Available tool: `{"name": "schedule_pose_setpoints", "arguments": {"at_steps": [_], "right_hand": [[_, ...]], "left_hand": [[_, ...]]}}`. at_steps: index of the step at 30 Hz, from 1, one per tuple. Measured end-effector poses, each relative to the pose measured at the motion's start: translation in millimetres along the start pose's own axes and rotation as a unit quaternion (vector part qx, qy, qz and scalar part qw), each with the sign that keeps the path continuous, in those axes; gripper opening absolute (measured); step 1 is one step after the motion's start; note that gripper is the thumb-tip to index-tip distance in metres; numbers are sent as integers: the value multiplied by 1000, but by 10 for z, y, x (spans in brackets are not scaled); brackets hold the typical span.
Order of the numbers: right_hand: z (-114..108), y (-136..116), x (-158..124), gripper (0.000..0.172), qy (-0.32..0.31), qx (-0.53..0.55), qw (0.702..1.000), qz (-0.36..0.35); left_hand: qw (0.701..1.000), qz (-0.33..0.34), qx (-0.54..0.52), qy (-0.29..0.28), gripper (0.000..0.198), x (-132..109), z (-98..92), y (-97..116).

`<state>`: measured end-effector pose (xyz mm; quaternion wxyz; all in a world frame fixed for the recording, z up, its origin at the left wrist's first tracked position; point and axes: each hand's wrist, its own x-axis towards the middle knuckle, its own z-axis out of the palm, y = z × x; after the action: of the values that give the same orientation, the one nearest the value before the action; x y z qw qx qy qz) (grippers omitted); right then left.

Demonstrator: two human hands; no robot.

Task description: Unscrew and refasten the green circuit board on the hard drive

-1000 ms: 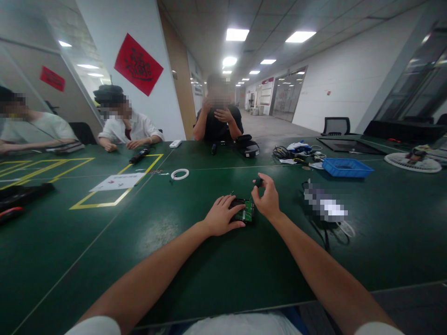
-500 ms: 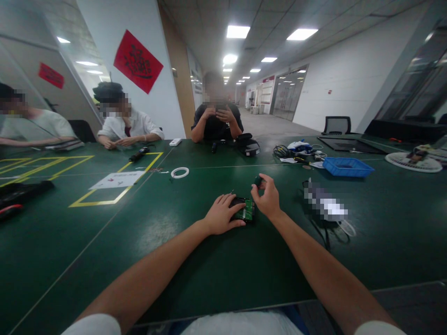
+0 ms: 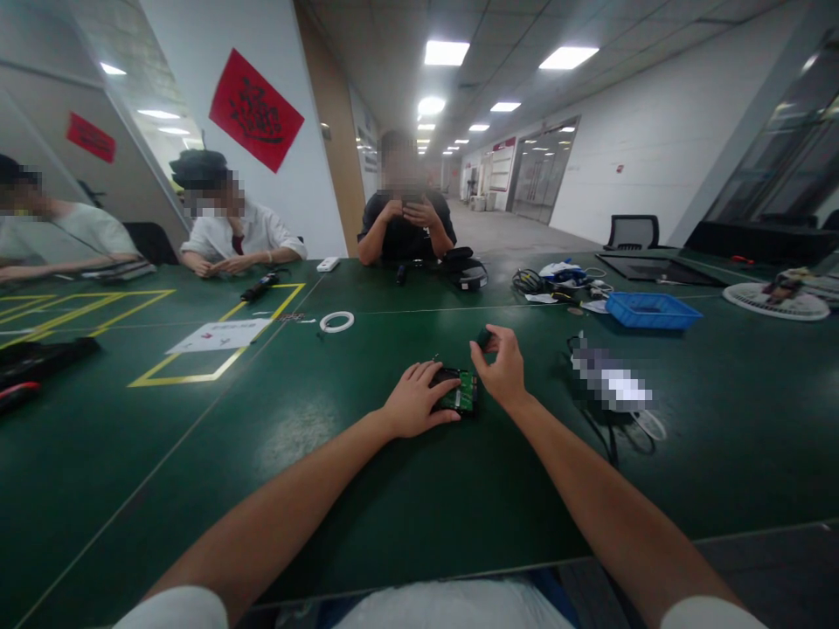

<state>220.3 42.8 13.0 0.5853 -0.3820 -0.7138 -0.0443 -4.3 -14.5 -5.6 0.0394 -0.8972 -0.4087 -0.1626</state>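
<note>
A small black device with a green circuit board (image 3: 461, 393) lies on the dark green table (image 3: 367, 489) in front of me. My left hand (image 3: 412, 400) rests on its left side, fingers curled over it and holding it down. My right hand (image 3: 503, 367) hovers just right of the board, fingertips pinched on a small dark tool handle (image 3: 483, 338) that stands upright over the board's right edge.
Three people sit across the table. A white tape ring (image 3: 336, 321), a paper sheet (image 3: 219, 335) in yellow floor-tape lines, a blue tray (image 3: 650, 311), cables (image 3: 530, 283), a black bag (image 3: 464, 271) and a blurred object with cords (image 3: 609, 384) lie about.
Both hands stay on the board and tool, with only slight finger shifts. The camera has tilted a little, so everything sits slightly higher in view.
</note>
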Motion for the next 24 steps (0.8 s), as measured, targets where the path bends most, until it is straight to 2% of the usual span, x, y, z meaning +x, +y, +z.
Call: {"name": "schedule_pose_setpoints", "arguments": {"at_steps": [3,8,17,24], "right_hand": [[-20,-18,3,45,-17,2,1000,-11],[0,2,17,46,-7,33,999,-19],[-55,2,43,39,1,0,1000,-25],[-13,8,10,45,-8,2,1000,7]], "left_hand": [[1000,-3,-3,4,75,-1,3,2],[1000,-3,-12,11,74,1,11,5],[1000,-4,-7,1,75,-2,10,-5],[1000,-6,-1,0,75,-9,-3,6]]}}
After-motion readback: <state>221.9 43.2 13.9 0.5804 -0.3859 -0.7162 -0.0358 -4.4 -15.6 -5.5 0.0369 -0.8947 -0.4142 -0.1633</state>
